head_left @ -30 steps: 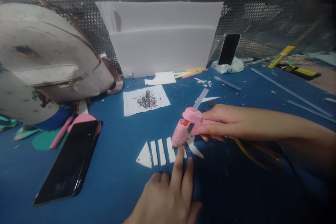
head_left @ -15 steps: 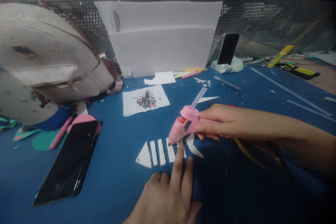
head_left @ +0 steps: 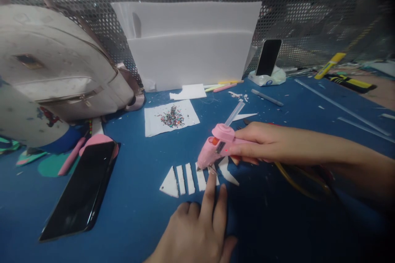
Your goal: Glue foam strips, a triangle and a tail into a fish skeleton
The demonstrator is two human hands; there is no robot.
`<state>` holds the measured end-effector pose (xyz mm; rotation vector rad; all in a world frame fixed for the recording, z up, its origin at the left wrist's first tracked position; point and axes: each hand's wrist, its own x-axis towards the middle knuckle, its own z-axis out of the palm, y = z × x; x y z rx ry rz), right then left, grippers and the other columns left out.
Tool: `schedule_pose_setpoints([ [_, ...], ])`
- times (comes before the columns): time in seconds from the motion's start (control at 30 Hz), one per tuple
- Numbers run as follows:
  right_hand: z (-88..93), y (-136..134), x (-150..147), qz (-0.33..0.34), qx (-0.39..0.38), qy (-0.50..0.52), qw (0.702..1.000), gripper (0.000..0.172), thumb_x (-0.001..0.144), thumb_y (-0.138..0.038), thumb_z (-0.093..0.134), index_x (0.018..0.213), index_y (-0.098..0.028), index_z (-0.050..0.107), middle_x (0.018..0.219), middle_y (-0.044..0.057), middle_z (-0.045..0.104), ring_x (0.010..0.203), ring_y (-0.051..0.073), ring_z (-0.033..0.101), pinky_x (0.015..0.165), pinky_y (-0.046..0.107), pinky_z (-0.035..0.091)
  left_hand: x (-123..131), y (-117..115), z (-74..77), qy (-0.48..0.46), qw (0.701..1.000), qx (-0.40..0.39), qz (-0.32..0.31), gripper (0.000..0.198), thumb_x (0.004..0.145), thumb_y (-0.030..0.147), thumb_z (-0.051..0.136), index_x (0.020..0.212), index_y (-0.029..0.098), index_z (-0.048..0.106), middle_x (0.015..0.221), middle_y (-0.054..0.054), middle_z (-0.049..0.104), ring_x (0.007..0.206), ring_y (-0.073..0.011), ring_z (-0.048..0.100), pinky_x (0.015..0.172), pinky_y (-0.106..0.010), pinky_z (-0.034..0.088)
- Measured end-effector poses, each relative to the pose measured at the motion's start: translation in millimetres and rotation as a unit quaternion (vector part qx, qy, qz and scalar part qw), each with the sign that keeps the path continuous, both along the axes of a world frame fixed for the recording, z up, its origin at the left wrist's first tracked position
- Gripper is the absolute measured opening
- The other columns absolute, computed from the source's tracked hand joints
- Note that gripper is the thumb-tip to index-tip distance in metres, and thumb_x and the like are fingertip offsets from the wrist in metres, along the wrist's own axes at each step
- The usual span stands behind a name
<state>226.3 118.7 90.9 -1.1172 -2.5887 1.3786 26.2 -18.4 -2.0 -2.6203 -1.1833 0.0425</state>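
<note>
My right hand (head_left: 257, 144) grips a pink hot glue gun (head_left: 211, 154) by its handle, with a clear glue stick (head_left: 235, 114) poking out of its back. Its nozzle points down at a white strip (head_left: 200, 181) in a row of cut white pieces laid out like a fish skeleton. A triangular head piece (head_left: 169, 183) with a small hole lies at the left end, and a curved tail piece (head_left: 227, 172) at the right. My left hand (head_left: 199, 226) rests below the row, its index finger stretched onto a strip close to the nozzle and some fingers curled.
Glittery flakes (head_left: 173, 117) lie on a white paper (head_left: 151, 127) behind the row. A black phone (head_left: 78, 193) and a pale backpack (head_left: 70, 70) are at left. Another phone (head_left: 269, 57) leans on a white pack (head_left: 276, 77). A yellow-handled tool (head_left: 296, 185) lies under my right forearm.
The glue gun's nozzle has shifted very slightly to the left. My left hand and the white pieces stay in place.
</note>
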Motion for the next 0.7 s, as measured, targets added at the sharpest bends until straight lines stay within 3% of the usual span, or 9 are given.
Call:
schedule_pose_setpoints([
  [0.3,1.8,1,3,0.028,-0.004,0.0,1.0,0.04,0.096,-0.049,0.048,0.082,-0.017,0.067,0.072,0.001,0.058,0.065,0.014,0.051,0.058,0.027,0.035,-1,0,-1.8,0.001,1.0,0.002,-0.006,0.078,0.079,0.06,0.067,0.138,0.01,0.054,0.139,-0.03,0.049,0.05,-0.0157,0.064,0.048,-0.029,0.056],
  [0.47,1.0,1,1,-0.005,0.002,0.038,0.999,0.039,0.098,-0.049,0.046,0.079,-0.018,0.062,0.069,-0.002,0.053,0.062,0.012,0.049,0.057,0.025,0.036,1,-1,-1.2,0.003,1.0,-0.016,0.011,0.08,0.079,0.061,0.067,0.14,0.012,0.052,0.146,-0.031,0.039,0.05,-0.0147,0.064,0.049,-0.029,0.056],
  [0.7,8.5,2,11,-0.047,0.018,0.074,0.996,0.039,0.097,-0.048,0.048,0.075,-0.018,0.06,0.063,-0.004,0.051,0.054,0.009,0.045,0.051,0.024,0.034,1,-1,-1.6,0.024,1.0,-0.005,0.005,0.076,0.083,0.061,0.061,0.14,0.011,0.052,0.144,-0.031,0.041,0.049,-0.0149,0.063,0.047,-0.029,0.055],
])
